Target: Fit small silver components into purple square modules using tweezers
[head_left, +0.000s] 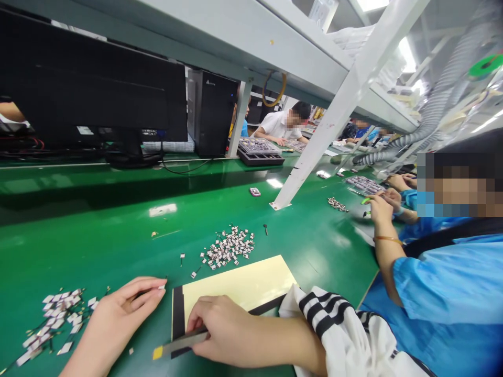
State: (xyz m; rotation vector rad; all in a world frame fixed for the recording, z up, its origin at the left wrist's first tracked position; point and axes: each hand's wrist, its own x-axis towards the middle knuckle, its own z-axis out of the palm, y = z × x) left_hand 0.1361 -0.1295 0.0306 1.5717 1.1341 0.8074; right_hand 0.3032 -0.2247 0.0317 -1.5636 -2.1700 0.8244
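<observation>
My left hand (pixel 118 314) pinches a small white part (pixel 162 287) with a short dark tail between thumb and fingertips. In my right hand (pixel 222 327) is a pair of grey metal tweezers (pixel 184 343), pointing left. A small yellow square (pixel 157 353) sits at their far end; whether it is gripped or stuck there I cannot tell. Under my right hand lies a pale yellow sheet (pixel 251 283) with black strips along its left and lower edges. Beyond it is a heap of small white parts with dark tails (pixel 230 248). Another heap of similar parts (pixel 55 319) lies left of my left hand.
The green table (pixel 98 230) carries a monitor (pixel 98 84) and a black computer tower (pixel 214 112) at the back. A slanted white post (pixel 314 152) stands on it. To the right, a co-worker in a blue top (pixel 451 272) works close by.
</observation>
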